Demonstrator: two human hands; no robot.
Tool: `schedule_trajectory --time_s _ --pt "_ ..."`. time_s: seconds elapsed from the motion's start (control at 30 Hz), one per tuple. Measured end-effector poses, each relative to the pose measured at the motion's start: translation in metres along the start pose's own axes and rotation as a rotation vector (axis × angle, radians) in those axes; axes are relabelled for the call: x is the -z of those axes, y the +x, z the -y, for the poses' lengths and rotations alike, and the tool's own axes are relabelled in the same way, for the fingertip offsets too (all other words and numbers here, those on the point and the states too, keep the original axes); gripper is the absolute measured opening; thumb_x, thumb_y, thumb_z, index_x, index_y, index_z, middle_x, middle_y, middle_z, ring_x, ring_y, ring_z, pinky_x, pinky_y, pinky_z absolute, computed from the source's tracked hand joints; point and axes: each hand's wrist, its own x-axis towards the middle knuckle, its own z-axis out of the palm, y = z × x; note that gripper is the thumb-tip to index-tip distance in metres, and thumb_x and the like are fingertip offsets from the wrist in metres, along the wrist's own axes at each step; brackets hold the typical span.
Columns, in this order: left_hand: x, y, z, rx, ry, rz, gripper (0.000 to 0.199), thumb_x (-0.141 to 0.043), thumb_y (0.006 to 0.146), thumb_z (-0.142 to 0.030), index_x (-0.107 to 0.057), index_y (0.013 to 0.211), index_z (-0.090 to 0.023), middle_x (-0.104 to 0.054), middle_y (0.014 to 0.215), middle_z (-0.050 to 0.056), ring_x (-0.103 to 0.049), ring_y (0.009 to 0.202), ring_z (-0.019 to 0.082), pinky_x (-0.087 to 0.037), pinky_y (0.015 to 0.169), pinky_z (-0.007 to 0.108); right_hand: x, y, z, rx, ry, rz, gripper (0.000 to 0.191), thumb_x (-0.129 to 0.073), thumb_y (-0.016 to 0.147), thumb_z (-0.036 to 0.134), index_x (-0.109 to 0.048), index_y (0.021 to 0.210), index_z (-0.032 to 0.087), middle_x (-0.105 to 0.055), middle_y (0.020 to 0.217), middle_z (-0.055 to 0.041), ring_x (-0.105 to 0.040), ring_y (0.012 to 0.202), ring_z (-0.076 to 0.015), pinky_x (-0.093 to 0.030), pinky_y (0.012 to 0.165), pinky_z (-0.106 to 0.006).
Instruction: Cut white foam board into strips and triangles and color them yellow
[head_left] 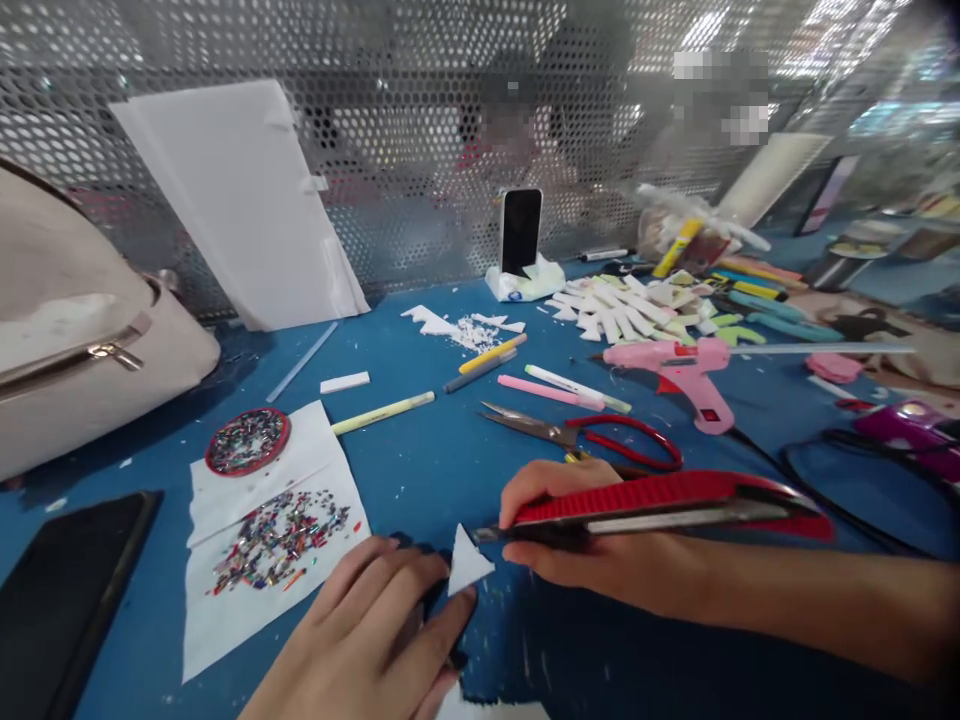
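A: Where does the triangle (469, 563) lie?

B: On the desk (420, 470), in front of you, at the fingertips of your left hand (390, 610). One corner points away from you.

A: In what state is that hand?

B: Your thumb and index finger hold the triangle between them, thumb at the near edge, index at the left one; the other fingers are bent.

A: And your right hand (600, 565)?

B: It is closed around the knife (675, 505), to the right of the triangle and apart from it. Your left hand is the nearer.

A: Note the governing axis.

B: The knife's: it runs crosswise in front of you, blade (486, 534) leftward, its tip meeting or just beside the triangle's right edge, near the far corner. Contact cannot be told from this view.

A: What lies around?

B: Scissors (559, 433) just beyond your right hand, points to the left; gems (289, 540) on paper (225, 630), left of your left hand.
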Motion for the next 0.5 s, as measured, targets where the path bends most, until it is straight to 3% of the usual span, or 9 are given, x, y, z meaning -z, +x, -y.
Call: schedule_trajectory --time_s 0.17,0.27,0.37,0.5 --pt "-0.002 -0.004 0.003 -0.072 0.015 -0.026 0.03 -0.046 0.108 -0.029 -0.069 0.126 -0.029 -0.074 0.109 0.0 -0.068 0.105 0.016 -0.034 0.119 0.034 -0.011 -0.002 -0.002 -0.037 0.016 -0.125 0.019 -0.076 0.08 0.032 -0.058 0.082 0.025 -0.06 0.066 0.0048 -0.053 0.053 -0.0116 -0.042 0.052 -0.024" --pt "0.002 -0.002 0.004 -0.078 0.001 -0.049 0.03 -0.045 0.108 -0.029 -0.072 0.122 -0.027 -0.076 0.107 -0.001 -0.068 0.102 0.014 -0.022 0.124 0.031 -0.015 -0.003 -0.004 -0.059 0.046 -0.13 0.021 -0.077 0.078 0.032 -0.058 0.081 0.026 -0.06 0.065 0.0047 -0.053 0.052 -0.012 -0.041 0.05 -0.025" --pt "0.0 0.001 0.003 -0.1 0.022 -0.05 0.031 -0.046 0.108 -0.037 -0.073 0.12 -0.027 -0.075 0.114 -0.002 -0.068 0.105 0.014 -0.016 0.125 0.029 -0.015 -0.005 -0.004 -0.087 0.038 -0.112 0.023 -0.078 0.077 0.034 -0.058 0.081 0.026 -0.061 0.066 0.0046 -0.054 0.052 -0.0118 -0.041 0.049 -0.024" --pt "-0.015 0.0 -0.002 -0.046 0.018 -0.165 0.04 -0.039 0.109 -0.043 -0.075 0.112 -0.026 -0.075 0.118 -0.002 -0.066 0.109 0.016 -0.018 0.126 0.033 -0.013 -0.006 -0.003 -0.057 -0.016 -0.096 0.02 -0.074 0.082 0.035 -0.058 0.081 0.024 -0.063 0.067 0.0041 -0.056 0.053 -0.0111 -0.042 0.049 -0.023"
